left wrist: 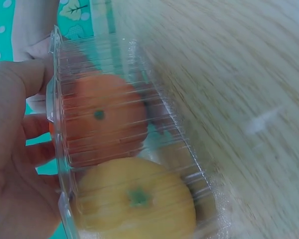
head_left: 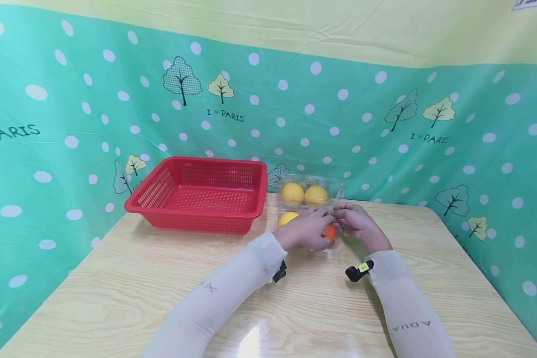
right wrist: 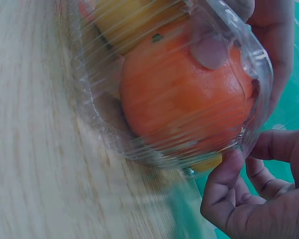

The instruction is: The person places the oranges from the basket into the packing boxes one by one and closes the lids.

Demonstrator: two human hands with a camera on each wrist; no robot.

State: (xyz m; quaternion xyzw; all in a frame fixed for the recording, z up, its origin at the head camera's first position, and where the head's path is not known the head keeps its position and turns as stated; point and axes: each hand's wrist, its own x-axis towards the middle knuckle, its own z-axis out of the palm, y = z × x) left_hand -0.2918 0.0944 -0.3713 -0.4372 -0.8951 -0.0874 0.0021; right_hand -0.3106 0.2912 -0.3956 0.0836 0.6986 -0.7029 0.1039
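Note:
A clear plastic clamshell box (head_left: pixel 340 186) lies on the table, with round fruit in it. Two yellow fruits (head_left: pixel 304 195) sit in its far part. Nearer are another yellow fruit (left wrist: pixel 137 199) and an orange (right wrist: pixel 182 94), seen through the ribbed plastic wall. My left hand (head_left: pixel 311 229) reaches over the near rim and holds the orange, one fingertip showing through the plastic against its skin. My right hand (head_left: pixel 355 223) pinches the box's rim at the near right corner between thumb and finger. Part of the near fruit is hidden under my left hand in the head view.
A red perforated plastic basket (head_left: pixel 206 219) stands on the wooden table (head_left: pixel 232 303) to the left of the box. Behind the table hangs a green polka-dot cloth (head_left: pixel 250 129). Black wrist cameras (head_left: pixel 358 271) are strapped at the sleeve cuffs.

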